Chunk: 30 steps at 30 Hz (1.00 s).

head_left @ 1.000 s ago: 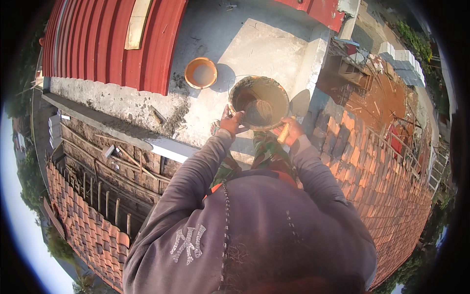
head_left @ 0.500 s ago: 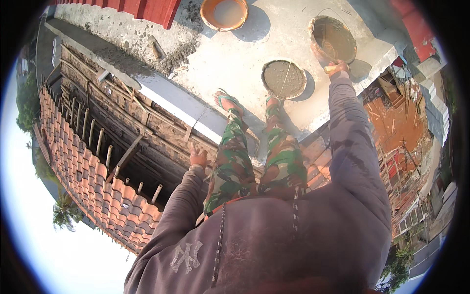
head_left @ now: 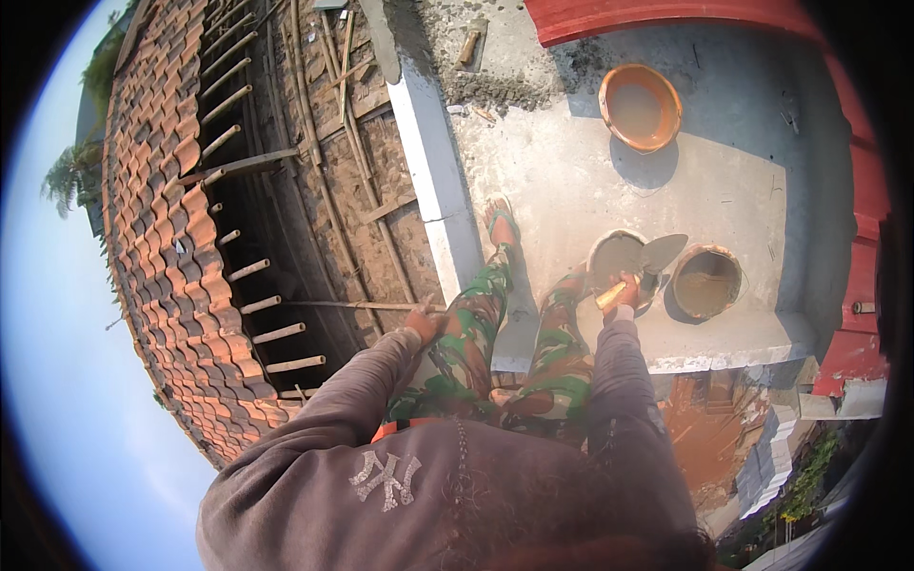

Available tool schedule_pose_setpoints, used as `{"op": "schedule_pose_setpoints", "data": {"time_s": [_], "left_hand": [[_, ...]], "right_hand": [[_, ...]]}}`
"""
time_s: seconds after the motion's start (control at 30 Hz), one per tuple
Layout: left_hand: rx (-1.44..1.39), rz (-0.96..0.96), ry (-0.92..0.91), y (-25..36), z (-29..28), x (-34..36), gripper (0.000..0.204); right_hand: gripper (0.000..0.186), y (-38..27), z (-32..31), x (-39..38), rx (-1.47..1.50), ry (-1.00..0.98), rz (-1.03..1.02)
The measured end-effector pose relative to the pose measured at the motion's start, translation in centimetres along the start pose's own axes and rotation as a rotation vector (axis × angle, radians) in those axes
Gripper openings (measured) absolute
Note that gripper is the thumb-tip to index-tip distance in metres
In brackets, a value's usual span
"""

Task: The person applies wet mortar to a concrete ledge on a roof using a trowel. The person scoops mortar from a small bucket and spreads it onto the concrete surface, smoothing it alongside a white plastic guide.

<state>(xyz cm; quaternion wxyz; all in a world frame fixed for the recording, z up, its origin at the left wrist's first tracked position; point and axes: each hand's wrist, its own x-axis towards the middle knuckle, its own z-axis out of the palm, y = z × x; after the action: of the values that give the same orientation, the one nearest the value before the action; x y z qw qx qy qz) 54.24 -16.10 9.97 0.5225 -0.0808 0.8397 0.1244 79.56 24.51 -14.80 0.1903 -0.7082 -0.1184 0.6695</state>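
- Right hand [head_left: 623,293]: we have the fingers wrapped around the wooden handle [head_left: 610,297] of the trowel [head_left: 665,251].
- Trowel position: the blade lies at the right side of the filled bucket [head_left: 617,232], toward the second bucket [head_left: 731,271]. We cannot tell whether it touches the grey mortar [head_left: 612,254] or hovers.
- Left hand [head_left: 425,324]: it is low beside our left knee. We cannot tell whether its fingers are curled or spread, or whether it touches the thin pole [head_left: 357,305] behind it.
- Footing: our left foot [head_left: 502,224] is on the concrete slab [head_left: 552,181], near the white edge [head_left: 433,171] above the roof framing. We should settle our weight inward before leaning.
- Grip: we should hold firmly, leaving the wrist free to turn.
- Entry: the blade is best slid into the mortar edge first, at a shallow angle.
- Load: a moderate scoop is safer; an overfull blade may drip.
- Clearance: the two buckets stand close together, so we should raise the blade above both rims before swinging sideways.
- Basin: the orange basin [head_left: 670,110] stands well apart, needing no allowance.
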Motion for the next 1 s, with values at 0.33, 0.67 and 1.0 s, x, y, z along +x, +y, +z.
{"op": "schedule_pose_setpoints", "data": {"time_s": [0.33,0.67,1.0], "left_hand": [[-0.120,-0.078,0.084,-4.5,-2.2,9.2,0.066],[-0.075,0.213,0.377,7.0,-8.5,22.7,0.064],[0.141,0.328,0.754,15.9,-16.4,40.5,0.091]], "right_hand": [[0.054,-4.7,13.3,-10.2,0.026,-0.013,0.088],[0.027,2.0,18.0,-9.5,-0.163,-0.202,0.235],[0.023,5.1,34.0,-12.9,-0.865,-0.501,0.013]]}}
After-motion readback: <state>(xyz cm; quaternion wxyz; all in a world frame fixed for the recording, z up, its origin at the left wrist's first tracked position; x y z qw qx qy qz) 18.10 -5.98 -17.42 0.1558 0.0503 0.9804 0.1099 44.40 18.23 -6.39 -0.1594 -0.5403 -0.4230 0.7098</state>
